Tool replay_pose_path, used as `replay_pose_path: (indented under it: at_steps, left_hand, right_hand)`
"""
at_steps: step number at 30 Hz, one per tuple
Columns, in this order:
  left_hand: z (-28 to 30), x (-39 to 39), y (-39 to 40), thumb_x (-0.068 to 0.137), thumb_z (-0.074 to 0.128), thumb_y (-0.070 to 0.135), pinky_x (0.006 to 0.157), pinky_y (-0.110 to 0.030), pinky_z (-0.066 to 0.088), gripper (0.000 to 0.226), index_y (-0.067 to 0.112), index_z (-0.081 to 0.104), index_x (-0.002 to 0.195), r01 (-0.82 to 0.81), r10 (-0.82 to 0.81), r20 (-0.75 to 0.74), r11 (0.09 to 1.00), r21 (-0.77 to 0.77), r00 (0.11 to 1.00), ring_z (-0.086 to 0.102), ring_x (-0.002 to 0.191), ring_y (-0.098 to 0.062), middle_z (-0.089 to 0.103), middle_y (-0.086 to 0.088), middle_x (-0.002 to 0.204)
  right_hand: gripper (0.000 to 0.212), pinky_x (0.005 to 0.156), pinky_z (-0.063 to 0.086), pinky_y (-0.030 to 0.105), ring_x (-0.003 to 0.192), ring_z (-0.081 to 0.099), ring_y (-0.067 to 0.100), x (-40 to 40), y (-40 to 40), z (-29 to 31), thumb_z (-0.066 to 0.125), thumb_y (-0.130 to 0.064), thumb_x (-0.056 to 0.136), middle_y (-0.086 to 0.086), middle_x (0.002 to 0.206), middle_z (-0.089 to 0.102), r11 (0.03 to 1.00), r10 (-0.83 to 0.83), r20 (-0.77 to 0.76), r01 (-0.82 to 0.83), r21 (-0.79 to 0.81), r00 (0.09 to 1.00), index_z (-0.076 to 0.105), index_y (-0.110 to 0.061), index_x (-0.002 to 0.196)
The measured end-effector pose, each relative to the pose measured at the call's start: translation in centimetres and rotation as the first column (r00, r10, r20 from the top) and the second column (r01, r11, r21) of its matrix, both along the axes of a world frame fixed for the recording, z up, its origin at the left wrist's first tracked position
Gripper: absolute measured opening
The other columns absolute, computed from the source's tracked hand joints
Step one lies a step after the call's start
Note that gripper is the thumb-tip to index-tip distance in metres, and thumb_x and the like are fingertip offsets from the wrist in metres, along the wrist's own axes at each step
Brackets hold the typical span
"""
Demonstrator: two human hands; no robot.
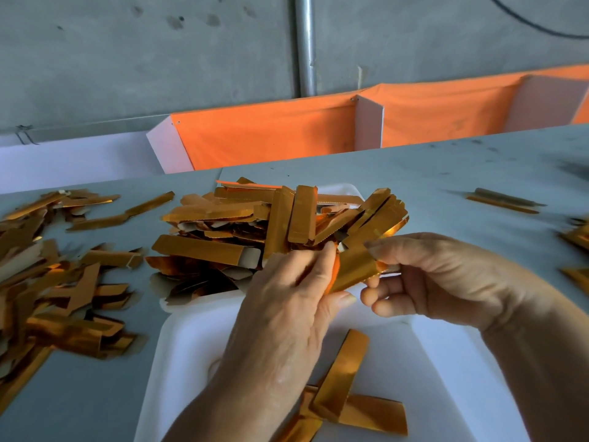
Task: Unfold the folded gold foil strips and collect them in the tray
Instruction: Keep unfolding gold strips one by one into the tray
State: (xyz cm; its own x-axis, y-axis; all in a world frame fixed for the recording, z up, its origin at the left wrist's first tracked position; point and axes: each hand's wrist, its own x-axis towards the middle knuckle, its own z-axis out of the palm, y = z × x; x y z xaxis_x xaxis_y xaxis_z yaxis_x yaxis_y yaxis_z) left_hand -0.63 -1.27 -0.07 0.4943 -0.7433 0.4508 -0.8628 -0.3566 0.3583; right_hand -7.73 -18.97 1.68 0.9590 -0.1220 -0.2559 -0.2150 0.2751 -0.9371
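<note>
A shiny gold foil strip (pixel 352 266) was pinched between both hands above the shallow white foam tray (pixel 191 346), its long axis running from lower left to upper right; the left hand (pixel 296 301) gripped its near end, the right hand (pixel 427 275) its side; three flat gold strips (pixel 342 378) lay crossed in that tray; a heaped pile of strips (pixel 239 228) filled a second white tray (pixel 345 189) behind.

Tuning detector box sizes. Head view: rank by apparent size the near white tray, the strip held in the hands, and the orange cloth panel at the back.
1. Near white tray
2. Orange cloth panel, farther away, so its true size is unsure
3. Held strip, pinched by left hand and right hand
</note>
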Motion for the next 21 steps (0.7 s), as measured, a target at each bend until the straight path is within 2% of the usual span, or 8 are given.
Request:
replay_pose_path:
  at_steps: [3, 6, 9, 10, 12, 15, 17, 21]
  left_hand:
    - [0.05, -0.36, -0.37, 0.085, 0.029, 0.045, 0.086, -0.027, 0.047, 0.065, 0.019, 0.036, 0.144, -0.007, 0.002, 0.081, 0.998, 0.064, 0.997, 0.045, 0.109, -0.017, 0.048, 0.0, 0.121]
    - [-0.18, -0.09, -0.23, 0.086, 0.049, 0.036, 0.085, -0.02, 0.043, 0.056, 0.019, 0.043, 0.14, -0.038, 0.035, 0.055, 0.998, 0.048, 0.998, 0.048, 0.111, -0.016, 0.051, 0.002, 0.121]
    - [-0.3, 0.13, -0.05, 0.077, 0.071, 0.022, 0.082, -0.014, 0.038, 0.053, 0.015, 0.058, 0.129, -0.101, 0.101, 0.012, 0.995, -0.014, 0.995, 0.057, 0.106, -0.019, 0.062, 0.001, 0.115]
    - [-0.26, 0.18, -0.07, 0.075, 0.075, 0.019, 0.082, -0.016, 0.041, 0.053, 0.014, 0.061, 0.125, -0.112, 0.112, -0.004, 0.994, -0.018, 0.994, 0.059, 0.104, -0.02, 0.064, 0.0, 0.113]
    - [-0.3, 0.11, -0.2, 0.069, 0.08, 0.014, 0.081, -0.026, 0.047, 0.05, 0.009, 0.067, 0.117, -0.116, 0.115, 0.048, 0.993, 0.007, 0.992, 0.064, 0.096, -0.023, 0.069, -0.003, 0.106]
    - [-0.58, 0.19, -0.31, 0.062, 0.083, 0.012, 0.077, -0.038, 0.052, 0.045, 0.003, 0.072, 0.105, -0.131, 0.128, 0.209, 0.991, 0.002, 0.969, 0.067, 0.084, -0.031, 0.073, -0.008, 0.096]
    - [-0.47, 0.12, -0.22, 0.061, 0.084, 0.012, 0.073, -0.04, 0.052, 0.044, 0.003, 0.073, 0.102, -0.146, 0.147, 0.232, 0.989, -0.024, 0.962, 0.067, 0.082, -0.032, 0.073, -0.009, 0.094]
    - [-0.36, -0.02, -0.06, 0.062, 0.082, 0.01, 0.069, -0.04, 0.05, 0.037, 0.003, 0.074, 0.097, -0.112, 0.13, 0.279, 0.99, -0.081, 0.951, 0.068, 0.077, -0.03, 0.073, -0.01, 0.088]
  right_hand:
    - [0.016, 0.051, 0.054, 0.024, 0.06, 0.068, 0.019, 0.02, -0.11, -0.25, 0.067, -0.02, 0.064, 0.009, 0.067, 0.063, 1.0, 0.023, -0.011, -0.023, -0.016, 1.0, 0.075, -0.01, 0.074]
    - [0.032, 0.052, 0.054, 0.023, 0.06, 0.068, 0.017, 0.1, -0.1, -0.45, 0.07, -0.02, 0.061, 0.01, 0.071, 0.065, 0.998, 0.021, -0.019, -0.022, -0.061, 1.0, 0.073, -0.006, 0.089]
    - [0.013, 0.053, 0.052, 0.02, 0.059, 0.066, 0.011, 0.16, -0.05, -0.65, 0.071, -0.017, 0.072, 0.002, 0.068, 0.066, 0.988, -0.001, 0.005, 0.002, -0.153, 1.0, 0.073, -0.014, 0.084]
    - [0.005, 0.052, 0.051, 0.018, 0.059, 0.064, 0.009, 0.25, 0.04, -0.56, 0.069, -0.013, 0.079, 0.0, 0.066, 0.065, 0.982, -0.021, 0.011, 0.023, -0.189, 1.0, 0.073, -0.016, 0.079]
    - [0.017, 0.053, 0.048, 0.017, 0.059, 0.062, 0.007, 0.54, 0.09, -0.8, 0.063, -0.01, 0.086, -0.003, 0.064, 0.063, 0.947, -0.054, 0.011, 0.054, -0.316, 0.998, 0.071, -0.018, 0.073]
    - [0.011, 0.054, 0.047, 0.016, 0.059, 0.062, 0.005, 0.9, 0.33, -1.0, 0.061, -0.007, 0.088, -0.001, 0.065, 0.064, 0.867, -0.107, 0.042, 0.114, -0.486, 0.993, 0.07, -0.008, 0.081]
    - [0.011, 0.054, 0.048, 0.015, 0.059, 0.062, 0.005, 0.88, 0.53, -0.89, 0.061, -0.005, 0.088, 0.001, 0.067, 0.065, 0.874, -0.113, 0.059, 0.127, -0.47, 0.992, 0.07, -0.007, 0.084]
    - [0.016, 0.055, 0.05, 0.015, 0.059, 0.061, 0.005, 0.73, 0.85, -0.78, 0.061, -0.005, 0.088, 0.0, 0.066, 0.065, 0.939, -0.118, 0.034, 0.123, -0.321, 0.992, 0.072, -0.014, 0.081]
